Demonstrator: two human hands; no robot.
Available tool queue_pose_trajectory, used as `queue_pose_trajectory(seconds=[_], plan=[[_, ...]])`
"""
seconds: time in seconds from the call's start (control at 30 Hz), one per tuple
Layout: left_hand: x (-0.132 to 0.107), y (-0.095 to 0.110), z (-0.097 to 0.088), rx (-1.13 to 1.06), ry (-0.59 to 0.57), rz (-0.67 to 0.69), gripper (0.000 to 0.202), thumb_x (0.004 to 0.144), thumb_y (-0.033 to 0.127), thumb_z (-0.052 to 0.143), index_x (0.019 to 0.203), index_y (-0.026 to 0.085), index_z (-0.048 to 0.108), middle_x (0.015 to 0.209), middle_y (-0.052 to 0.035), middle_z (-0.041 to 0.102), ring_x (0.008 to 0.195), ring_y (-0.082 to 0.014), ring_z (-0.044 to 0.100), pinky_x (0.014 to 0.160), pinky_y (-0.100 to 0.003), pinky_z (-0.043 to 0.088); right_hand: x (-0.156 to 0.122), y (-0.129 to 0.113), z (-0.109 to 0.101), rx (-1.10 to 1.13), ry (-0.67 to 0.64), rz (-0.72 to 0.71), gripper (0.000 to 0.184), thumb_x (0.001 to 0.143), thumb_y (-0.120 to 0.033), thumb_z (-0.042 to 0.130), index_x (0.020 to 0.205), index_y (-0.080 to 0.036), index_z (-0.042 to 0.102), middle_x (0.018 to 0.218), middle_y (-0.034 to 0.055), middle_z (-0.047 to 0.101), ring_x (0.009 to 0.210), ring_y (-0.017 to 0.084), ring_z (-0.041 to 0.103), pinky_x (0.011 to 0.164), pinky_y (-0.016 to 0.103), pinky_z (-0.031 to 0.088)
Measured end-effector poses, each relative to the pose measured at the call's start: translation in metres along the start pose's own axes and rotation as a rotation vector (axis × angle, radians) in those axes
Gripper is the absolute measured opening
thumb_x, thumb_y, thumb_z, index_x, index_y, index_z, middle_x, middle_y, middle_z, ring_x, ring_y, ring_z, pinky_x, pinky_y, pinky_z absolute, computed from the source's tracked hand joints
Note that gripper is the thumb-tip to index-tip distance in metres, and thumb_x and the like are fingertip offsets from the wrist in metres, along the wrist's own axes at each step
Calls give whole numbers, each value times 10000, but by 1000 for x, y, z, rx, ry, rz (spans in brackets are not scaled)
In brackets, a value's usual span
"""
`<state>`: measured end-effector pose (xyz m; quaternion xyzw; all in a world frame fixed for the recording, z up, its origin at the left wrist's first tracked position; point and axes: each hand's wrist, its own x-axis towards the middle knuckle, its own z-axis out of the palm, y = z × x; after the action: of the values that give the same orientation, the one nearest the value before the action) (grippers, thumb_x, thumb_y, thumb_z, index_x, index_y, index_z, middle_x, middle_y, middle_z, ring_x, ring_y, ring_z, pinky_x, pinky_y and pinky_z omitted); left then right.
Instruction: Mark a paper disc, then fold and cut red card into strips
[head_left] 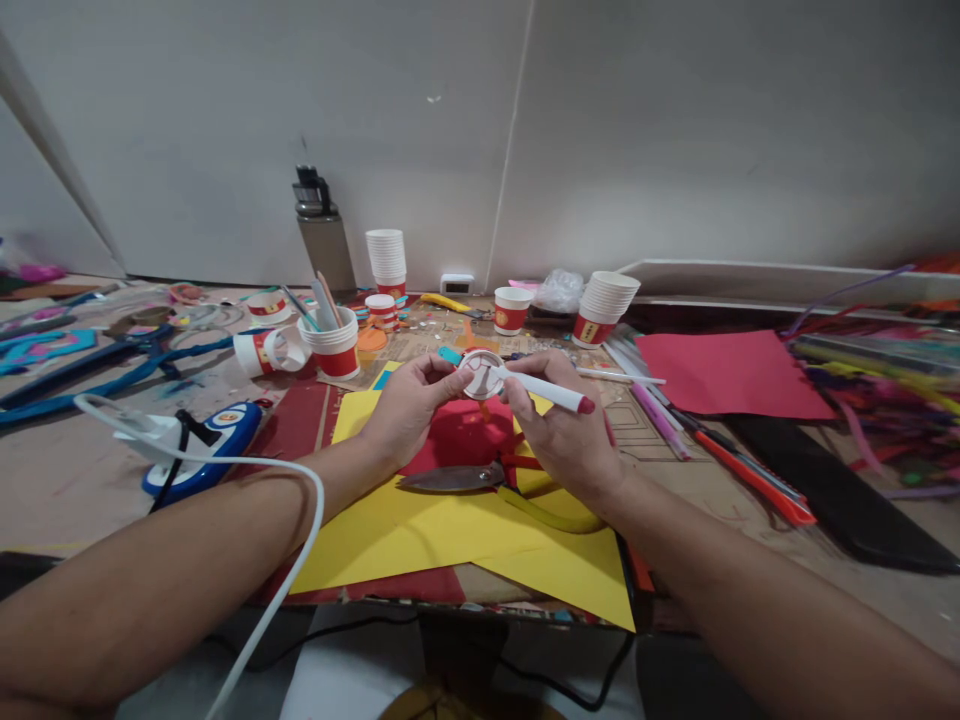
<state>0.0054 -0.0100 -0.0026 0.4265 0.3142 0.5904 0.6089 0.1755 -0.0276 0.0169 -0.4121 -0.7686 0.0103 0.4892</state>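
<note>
My left hand is closed on a small paper cup, its round white base turned towards me and marked with dark reddish lines. Orange and teal bits show around the cup. In my right hand is a white marker with a dark pink end; its other end meets the cup's base, and the tip cannot be made out. Below the hands, scissors with red and yellow handles lie across red paper and yellow paper.
Stacked paper cups and a dark bottle stand near the wall. A cup with pens is left of centre. On the right lie red paper, a utility knife and a black slab. A white cable crosses my left forearm.
</note>
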Motion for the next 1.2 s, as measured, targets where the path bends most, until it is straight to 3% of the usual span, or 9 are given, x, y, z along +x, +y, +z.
queue_pose_trajectory(seconds=[0.67,0.87,1.03,1.2], plan=[[-2,1,1,-14,22,-12,289,630,275,808,754,138,586,742,-9,661,717,-114,621,759,-261,466,0,-1,0,26,43,58,76,879,-276,547,929,-222,566,850,40,664,780,201,630,739,366,476],[2,1,0,-116,31,-35,241,662,245,787,712,133,580,688,13,624,662,-78,588,715,-218,469,-1,-2,-2,224,60,92,105,894,-271,539,985,-233,577,892,34,658,841,191,634,790,363,486],[4,-1,0,-219,60,-71,228,655,195,789,708,140,574,715,14,642,711,-89,619,742,-228,503,5,7,2,435,156,303,230,915,-353,516,1113,-243,554,983,43,634,879,176,607,807,355,489],[1,-1,4,-266,35,-83,202,659,186,790,742,133,613,744,4,667,735,-95,632,789,-245,521,6,16,15,690,-3,476,382,812,-443,646,1121,-237,552,1048,31,620,929,161,585,829,333,480]])
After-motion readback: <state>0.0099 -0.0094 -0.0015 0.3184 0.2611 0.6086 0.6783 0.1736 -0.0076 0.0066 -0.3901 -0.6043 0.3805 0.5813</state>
